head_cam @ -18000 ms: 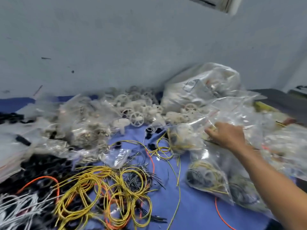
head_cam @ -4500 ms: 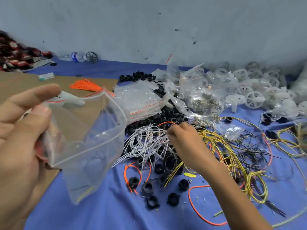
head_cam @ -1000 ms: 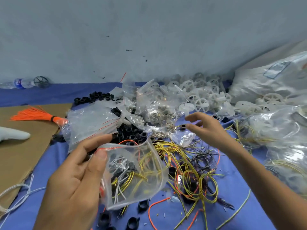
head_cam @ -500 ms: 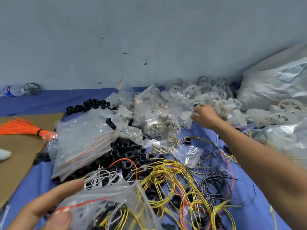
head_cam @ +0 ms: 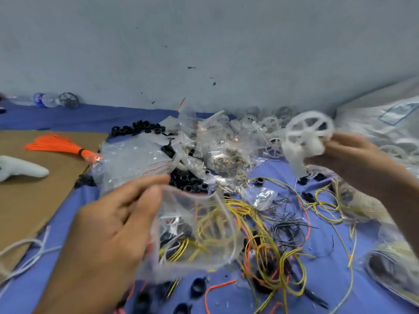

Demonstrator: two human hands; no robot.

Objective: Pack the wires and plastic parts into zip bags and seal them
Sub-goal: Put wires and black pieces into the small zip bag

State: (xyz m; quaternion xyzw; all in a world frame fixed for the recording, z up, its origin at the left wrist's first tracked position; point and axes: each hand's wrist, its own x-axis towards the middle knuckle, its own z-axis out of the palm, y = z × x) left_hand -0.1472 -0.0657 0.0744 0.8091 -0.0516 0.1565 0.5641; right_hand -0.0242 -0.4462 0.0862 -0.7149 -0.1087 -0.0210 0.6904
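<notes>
My left hand (head_cam: pixel 106 232) grips a clear zip bag (head_cam: pixel 195 230) by its red-striped mouth, held open above the blue cloth. Yellow, white and black wires lie inside it. My right hand (head_cam: pixel 347 155) holds a white plastic wheel part (head_cam: pixel 306 137) in the air at the right, above and to the right of the bag. Loose yellow wires (head_cam: pixel 272 245), black wires (head_cam: pixel 290 227) and orange wires are tangled on the cloth under and beside the bag. A heap of white wheel parts (head_cam: pixel 265 123) lies at the back against the wall.
A stack of empty zip bags (head_cam: pixel 133 159) and small bags of metal parts (head_cam: pixel 226 155) lie in the middle. Black plastic rings (head_cam: pixel 138 129) are scattered around. Brown cardboard (head_cam: pixel 34 182) with an orange wire bundle (head_cam: pixel 56 145) lies left. Filled bags (head_cam: pixel 394 264) pile up at the right.
My right hand has lifted a white wheel part from the heap and drawn it back to the right. My left hand has raised the bag higher into view.
</notes>
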